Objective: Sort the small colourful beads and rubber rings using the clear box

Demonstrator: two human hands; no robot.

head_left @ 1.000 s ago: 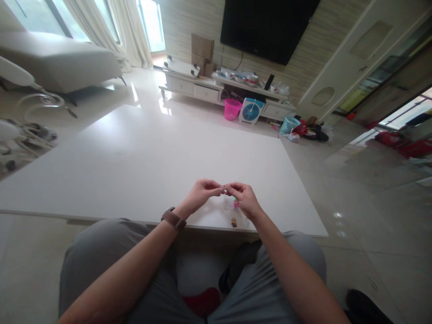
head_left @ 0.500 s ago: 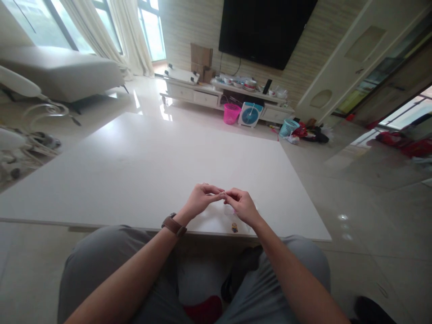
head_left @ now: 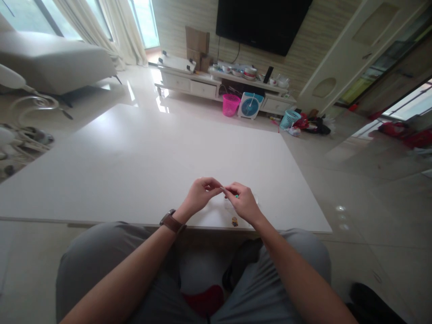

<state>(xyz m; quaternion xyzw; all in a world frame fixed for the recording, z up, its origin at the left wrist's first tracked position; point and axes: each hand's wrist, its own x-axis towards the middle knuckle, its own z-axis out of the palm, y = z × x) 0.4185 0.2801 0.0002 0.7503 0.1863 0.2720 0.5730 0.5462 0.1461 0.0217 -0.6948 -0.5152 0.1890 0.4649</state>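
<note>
Both hands meet just above the near edge of a large white table (head_left: pixel 141 162). My left hand (head_left: pixel 199 194), with a brown watch on its wrist, pinches its fingertips against those of my right hand (head_left: pixel 243 202). Between the fingertips sits a tiny thing, too small to name, with a speck of green showing at my right fingers. A small yellow figure (head_left: pixel 234 221) lies on the table under my right wrist, next to a clear packet (head_left: pixel 232 204) that my hand partly hides.
Grey trouser knees fill the foreground. Beyond the table stand a low white TV cabinet (head_left: pixel 202 87), a pink basket (head_left: pixel 231 105), a blue fan (head_left: pixel 250 105) and a teal basket (head_left: pixel 289 119). A grey sofa (head_left: pixel 57 63) is at far left.
The hands stay pinched together in the same spot over the table edge. The camera has shifted slightly, and a green speck now shows at my right fingers.
</note>
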